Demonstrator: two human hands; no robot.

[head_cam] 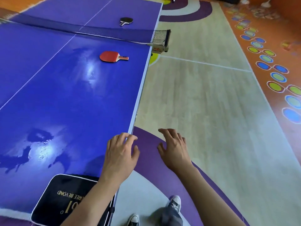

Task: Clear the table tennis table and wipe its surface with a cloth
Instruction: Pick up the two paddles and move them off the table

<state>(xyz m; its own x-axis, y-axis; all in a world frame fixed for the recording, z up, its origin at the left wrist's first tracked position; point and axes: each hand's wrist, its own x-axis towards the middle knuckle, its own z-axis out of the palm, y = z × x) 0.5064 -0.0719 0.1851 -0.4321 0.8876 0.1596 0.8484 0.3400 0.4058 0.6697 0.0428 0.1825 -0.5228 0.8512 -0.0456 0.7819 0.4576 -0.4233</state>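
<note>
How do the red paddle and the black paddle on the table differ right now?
The red paddle lies on the near side of the net; the black paddle lies beyond it. The red paddle's handle points toward the right table edge; the black paddle's angles back toward the net. Both lie flat on the table, untouched.
</note>
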